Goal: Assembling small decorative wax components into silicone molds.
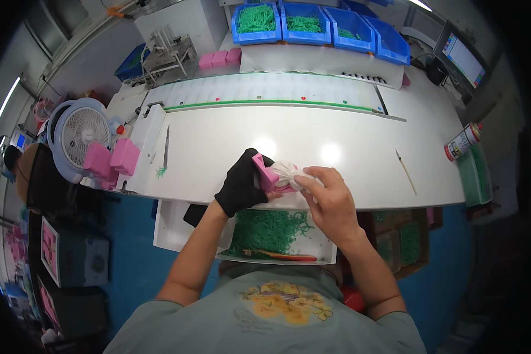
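Note:
In a black glove, my left hand (241, 186) grips a pink block-like piece (266, 172) above the front edge of the white table. It looks like a rubber mould parted into two flaps. My bare right hand (331, 200) pinches the gathered neck of a white cloth pouch (284, 173). The pouch rests against the pink piece, between its flaps. Just below both hands, an open white drawer (329, 252) contains a heap of small green pieces (265, 230) and an orange-handled brush (283, 256).
Tweezers (166, 147) lie at the table's left, a thin brush (406, 172) at its right. A fan (84, 137) and pink blocks (125, 156) stand on the left. A spray can (463, 141) is far right. Blue bins (305, 36) line the back, beyond a light strip (265, 89).

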A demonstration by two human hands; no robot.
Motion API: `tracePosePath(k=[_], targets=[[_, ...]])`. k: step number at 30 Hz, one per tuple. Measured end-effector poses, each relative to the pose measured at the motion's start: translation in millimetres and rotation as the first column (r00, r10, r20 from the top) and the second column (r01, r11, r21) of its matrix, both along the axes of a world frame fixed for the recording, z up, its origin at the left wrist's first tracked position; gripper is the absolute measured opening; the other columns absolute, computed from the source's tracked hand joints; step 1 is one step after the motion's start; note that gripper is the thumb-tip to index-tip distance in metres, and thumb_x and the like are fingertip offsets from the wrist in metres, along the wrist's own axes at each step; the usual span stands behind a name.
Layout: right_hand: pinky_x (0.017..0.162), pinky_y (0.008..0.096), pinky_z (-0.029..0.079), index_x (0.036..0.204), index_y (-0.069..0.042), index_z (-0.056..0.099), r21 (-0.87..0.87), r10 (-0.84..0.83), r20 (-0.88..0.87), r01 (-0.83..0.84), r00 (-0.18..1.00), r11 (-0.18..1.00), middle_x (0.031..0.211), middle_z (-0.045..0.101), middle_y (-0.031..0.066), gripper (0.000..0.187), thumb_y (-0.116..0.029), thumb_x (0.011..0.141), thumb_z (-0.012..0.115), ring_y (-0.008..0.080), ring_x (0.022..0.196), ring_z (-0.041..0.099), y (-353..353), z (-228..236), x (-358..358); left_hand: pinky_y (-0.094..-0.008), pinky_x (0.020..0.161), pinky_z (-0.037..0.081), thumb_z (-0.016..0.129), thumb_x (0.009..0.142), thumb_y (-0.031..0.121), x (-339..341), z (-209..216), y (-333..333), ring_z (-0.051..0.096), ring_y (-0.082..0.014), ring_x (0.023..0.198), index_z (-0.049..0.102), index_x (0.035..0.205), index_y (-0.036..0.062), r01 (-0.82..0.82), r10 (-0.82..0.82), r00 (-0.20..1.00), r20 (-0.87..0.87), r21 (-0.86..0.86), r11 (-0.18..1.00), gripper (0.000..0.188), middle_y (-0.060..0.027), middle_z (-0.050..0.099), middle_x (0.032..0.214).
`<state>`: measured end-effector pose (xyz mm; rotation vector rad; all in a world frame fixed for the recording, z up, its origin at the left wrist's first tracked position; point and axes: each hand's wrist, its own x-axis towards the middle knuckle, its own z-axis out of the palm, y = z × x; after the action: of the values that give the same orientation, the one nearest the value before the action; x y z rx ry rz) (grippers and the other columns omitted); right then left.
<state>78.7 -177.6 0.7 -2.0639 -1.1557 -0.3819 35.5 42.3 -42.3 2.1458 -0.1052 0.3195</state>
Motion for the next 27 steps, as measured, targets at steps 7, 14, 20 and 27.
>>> tracePosePath(k=[7, 14, 20, 27], targets=[[0.078, 0.0375, 0.05, 0.103, -0.004, 0.067, -0.109, 0.076, 0.017, -0.073, 0.997, 0.991, 0.104, 0.061, 0.0143, 0.03, 0.005, 0.075, 0.065, 0.0302, 0.093, 0.059, -4.0, -10.2, 0.1, -0.0361, 0.077, 0.049, 0.09, 0.056, 0.025, 3.1, -6.2, 1.3, 0.058, -0.0255, 0.086, 0.056, 0.103, 0.0084, -0.016, 0.016, 1.0, -0.007, 0.017, 1.0, 0.06, -0.0068, 0.052, 0.095], [0.083, 0.0405, 0.048, 0.104, -0.002, 0.066, -0.111, -0.49, 0.049, 0.493, 0.87, 0.863, 0.107, 0.06, 0.0144, 0.027, 0.004, 0.077, 0.065, 0.0322, 0.098, 0.057, -73.1, 6.6, 37.1, -0.0345, 0.08, 0.05, 0.091, 0.057, 0.023, 0.4, -6.0, 5.8, 0.059, -0.0246, 0.091, 0.053, 0.105, 0.0078, 0.012, -0.015, 0.999, 0.035, 0.059, 0.998, 0.063, -0.0072, 0.054, 0.099], [0.078, 0.0375, 0.051, 0.106, 0.002, 0.062, 0.008, -0.368, -0.048, 0.369, 0.929, 0.929, 0.103, 0.061, 0.0145, 0.022, -0.005, 0.085, 0.065, 0.0286, 0.093, 0.06, -54.9, 11.0, 11.1, -0.0336, 0.09, 0.047, 0.09, 0.062, 0.015, -1.6, -11.0, 4.4, 0.055, -0.019, 0.104, 0.043, 0.111, 0.01, 0.155, -0.154, 0.988, 0.021, -0.219, 0.963, 0.068, -0.0072, 0.055, 0.111], [0.053, 0.0282, 0.045, 0.102, 0.003, 0.06, 0.206, 0.055, -0.72, 0.138, 0.692, 0.969, 0.072, 0.059, 0.0103, 0.023, -0.019, 0.099, 0.051, 0.0145, 0.063, 0.058, -3.4, -17.2, -4.6, -0.0351, 0.096, 0.045, 0.086, 0.068, 0.014, -6.5, 3.9, -26.6, 0.053, -0.0207, 0.111, 0.042, 0.113, 0.0099, 0.305, -0.287, 0.952, 0.107, -0.416, 0.856, 0.063, -0.0092, 0.052, 0.119]])
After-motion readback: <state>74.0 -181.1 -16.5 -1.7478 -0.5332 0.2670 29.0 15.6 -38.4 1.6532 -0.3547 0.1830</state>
